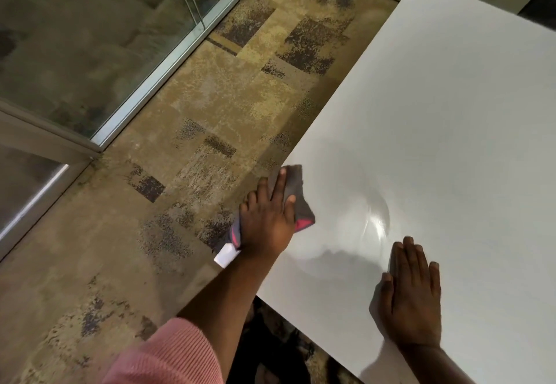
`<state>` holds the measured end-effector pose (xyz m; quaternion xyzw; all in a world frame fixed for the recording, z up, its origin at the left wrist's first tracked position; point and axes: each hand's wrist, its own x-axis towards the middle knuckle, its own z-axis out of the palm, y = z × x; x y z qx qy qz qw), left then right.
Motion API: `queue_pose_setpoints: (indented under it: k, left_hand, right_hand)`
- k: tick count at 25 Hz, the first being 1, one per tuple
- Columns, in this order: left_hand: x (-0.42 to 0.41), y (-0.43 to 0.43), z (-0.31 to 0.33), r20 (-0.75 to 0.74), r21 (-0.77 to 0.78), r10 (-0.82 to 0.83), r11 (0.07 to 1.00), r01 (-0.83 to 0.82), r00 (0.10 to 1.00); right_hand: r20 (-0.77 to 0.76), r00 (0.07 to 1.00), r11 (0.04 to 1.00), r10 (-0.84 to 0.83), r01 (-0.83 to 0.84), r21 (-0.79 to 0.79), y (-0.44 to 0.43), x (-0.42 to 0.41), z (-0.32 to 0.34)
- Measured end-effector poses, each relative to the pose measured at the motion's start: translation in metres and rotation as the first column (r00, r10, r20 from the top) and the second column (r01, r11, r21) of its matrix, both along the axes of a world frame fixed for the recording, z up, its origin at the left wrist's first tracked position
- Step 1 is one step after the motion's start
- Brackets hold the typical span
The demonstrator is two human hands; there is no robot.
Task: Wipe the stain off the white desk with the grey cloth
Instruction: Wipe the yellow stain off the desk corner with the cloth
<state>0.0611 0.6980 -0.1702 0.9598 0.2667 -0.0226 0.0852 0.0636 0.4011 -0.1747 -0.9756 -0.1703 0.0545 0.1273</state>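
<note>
The white desk (445, 131) fills the right side of the view. The grey cloth (296, 191), with pink trim and a white tag, lies at the desk's left edge and partly hangs over it. My left hand (267, 218) presses flat on top of the cloth. My right hand (412, 296) rests flat on the desk near its front edge, fingers together, holding nothing. A wet, glossy streak (376, 221) shines on the surface between the two hands. No distinct stain can be made out.
Patterned beige and dark carpet (210, 107) covers the floor left of the desk. A glass partition with a metal frame (168, 62) runs along the far left. A pink sleeve (171, 356) covers my left upper arm.
</note>
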Motion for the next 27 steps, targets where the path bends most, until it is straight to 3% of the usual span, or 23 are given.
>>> queue_pose_setpoints:
  k: [9,12,19,22,25,27]
  left_hand:
    - [0.084,0.013,-0.006,0.057,-0.003,-0.120,0.993,0.120,0.991]
    - [0.057,0.019,-0.007,0.084,-0.015,-0.109,0.994,0.110,0.991]
    - [-0.119,0.017,-0.001,0.011,-0.051,0.086,0.995,-0.085,0.996]
    - [-0.118,0.016,-0.002,0.025,-0.150,0.179,0.973,-0.173,0.984]
    - [-0.097,0.028,-0.001,0.053,-0.344,0.303,0.900,-0.267,0.952]
    - [-0.098,0.021,-0.006,0.106,-0.363,0.406,0.866,-0.344,0.908]
  right_hand:
    - [-0.005,1.000,1.000,-0.005,0.005,-0.012,0.003,0.002,0.002]
    - [-0.027,0.999,1.000,-0.020,0.020,-0.006,0.003,0.003,0.004]
    - [-0.049,0.999,1.000,-0.010,0.008,-0.030,0.000,0.000,-0.001]
    - [-0.022,0.999,0.999,0.030,-0.031,-0.029,-0.004,0.003,-0.002]
    - [0.013,0.999,0.999,0.042,-0.042,-0.007,-0.003,0.002,0.001]
    - [0.028,0.998,0.999,0.050,-0.050,0.012,-0.003,0.001,0.002]
